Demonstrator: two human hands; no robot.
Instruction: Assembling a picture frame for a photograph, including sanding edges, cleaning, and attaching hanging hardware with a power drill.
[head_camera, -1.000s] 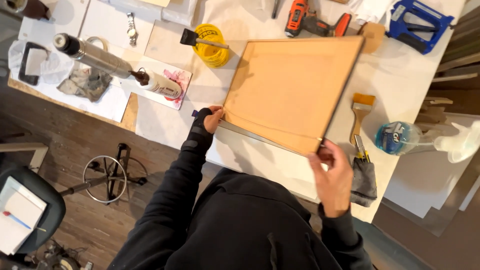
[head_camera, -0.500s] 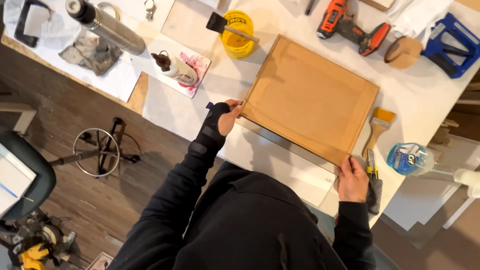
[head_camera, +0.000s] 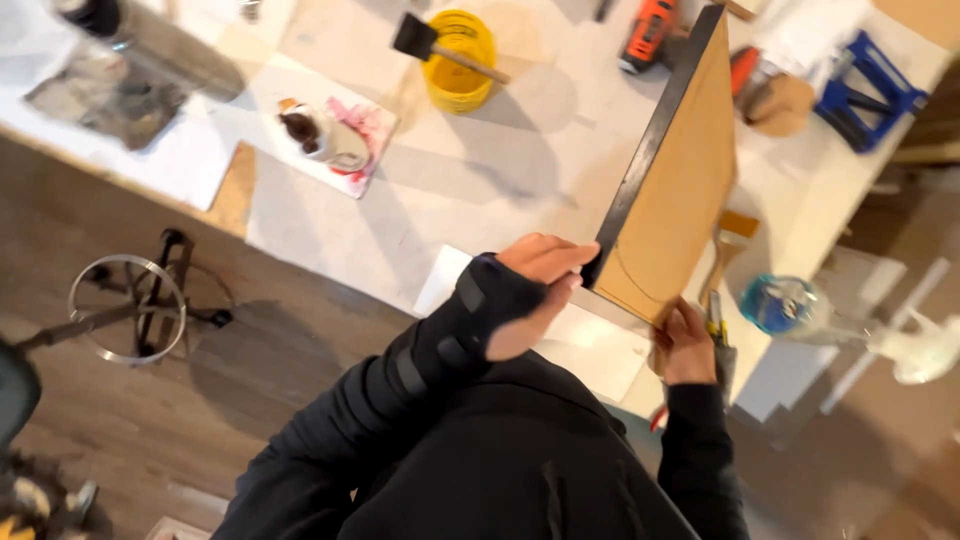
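Tilted up since before, tan board (head_camera: 682, 190) shows black edge, both hands gripping.

A person's wooden panel (head_camera: 680, 190), which lay flat on the white worktable (head_camera: 500, 170) in both earlier views, now stands tipped up on its near edge, showing its black rim and tan face. The left hand (head_camera: 535, 290), earlier resting at the panel's left edge, now grips the raised lower corner. The right hand (head_camera: 688, 340) has moved from the near right edge to beneath the panel's lower corner. The camera view has also swung closer.
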